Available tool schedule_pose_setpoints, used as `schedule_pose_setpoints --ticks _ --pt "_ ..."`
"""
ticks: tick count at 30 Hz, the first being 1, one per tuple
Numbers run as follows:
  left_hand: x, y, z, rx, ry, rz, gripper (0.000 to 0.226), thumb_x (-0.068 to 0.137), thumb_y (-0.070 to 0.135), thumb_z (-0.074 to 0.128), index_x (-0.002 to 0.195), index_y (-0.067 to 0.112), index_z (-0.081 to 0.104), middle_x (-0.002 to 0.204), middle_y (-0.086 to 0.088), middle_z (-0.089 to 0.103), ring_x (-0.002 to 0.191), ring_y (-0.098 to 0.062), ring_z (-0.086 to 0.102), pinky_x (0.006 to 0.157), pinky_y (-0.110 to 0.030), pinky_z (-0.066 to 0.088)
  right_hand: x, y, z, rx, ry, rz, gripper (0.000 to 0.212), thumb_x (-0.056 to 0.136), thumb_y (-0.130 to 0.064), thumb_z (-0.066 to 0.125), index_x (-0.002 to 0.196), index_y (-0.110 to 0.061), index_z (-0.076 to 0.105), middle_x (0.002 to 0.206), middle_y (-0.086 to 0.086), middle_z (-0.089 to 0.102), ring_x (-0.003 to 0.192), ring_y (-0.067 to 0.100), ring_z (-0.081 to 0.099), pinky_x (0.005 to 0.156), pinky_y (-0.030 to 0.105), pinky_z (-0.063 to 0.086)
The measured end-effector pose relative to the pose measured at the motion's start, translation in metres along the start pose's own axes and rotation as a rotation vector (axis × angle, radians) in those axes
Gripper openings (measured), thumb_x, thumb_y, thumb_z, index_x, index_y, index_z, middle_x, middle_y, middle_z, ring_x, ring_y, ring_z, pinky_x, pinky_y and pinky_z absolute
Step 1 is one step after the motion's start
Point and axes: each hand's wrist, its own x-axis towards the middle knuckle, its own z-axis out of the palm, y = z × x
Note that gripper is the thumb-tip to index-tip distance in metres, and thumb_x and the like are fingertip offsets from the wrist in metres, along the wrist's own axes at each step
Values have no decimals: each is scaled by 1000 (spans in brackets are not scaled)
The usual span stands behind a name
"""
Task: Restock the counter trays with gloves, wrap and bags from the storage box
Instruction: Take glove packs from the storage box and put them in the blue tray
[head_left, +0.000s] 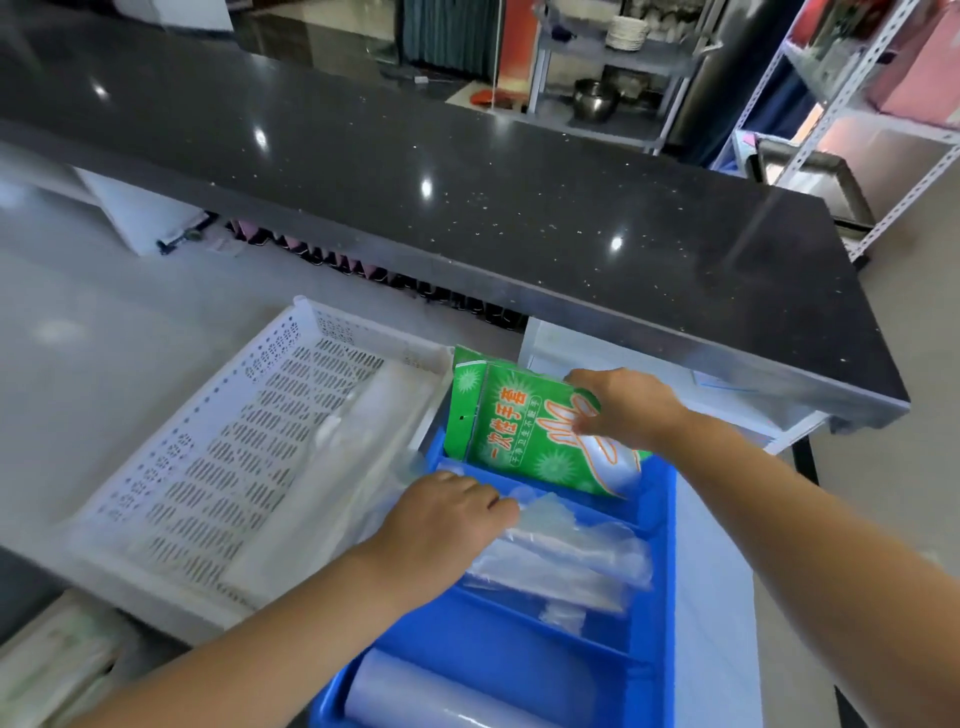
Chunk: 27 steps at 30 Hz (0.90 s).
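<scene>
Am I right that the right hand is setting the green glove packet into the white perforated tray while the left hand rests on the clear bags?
Not quite. In the head view the right hand holds the green glove packet over the far compartment of the blue tray, not the white perforated tray. The left hand does rest on the clear bags.

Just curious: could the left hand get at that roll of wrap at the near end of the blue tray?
Probably yes: the roll lies uncovered, just below the left hand, with nothing between.
</scene>
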Motion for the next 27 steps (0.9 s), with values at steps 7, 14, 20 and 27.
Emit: schedule_pose_setpoints --ticks 7,14,20,27 --pt "3 7 -4 -16 -62 -52 35 33 0 71 60 19 59 48 4 52 45 -17 52 44 -21 37 -24 -13 26 -207 429 -114 66 56 -31 86 115 -14 62 110 8 65 92 32 60 77 39 48" --pt "13 9 -13 -23 -104 -87 37 28 3 76 55 19 57 45 3 51 41 -17 51 41 -18 34 -39 -12 23 -42 372 -158 46 63 -22 84 106 -16 70 114 12 65 97 36 61 83 43 49" --pt "74 -20 -50 -74 56 -310 22 53 4 77 65 12 60 57 -6 61 51 -29 59 42 -28 41 -65 6 -42 783 555 23 18 94 -5 51 98 -12 67 97 5 65 90 10 60 84 23 43" --pt "112 -20 -31 -39 86 -298 14 64 6 71 75 11 67 76 -9 65 71 -33 62 54 -35 45 -98 5 -34 681 730 52 45 88 -42 43 128 -21 50 121 -3 55 111 11 50 95 21 38"
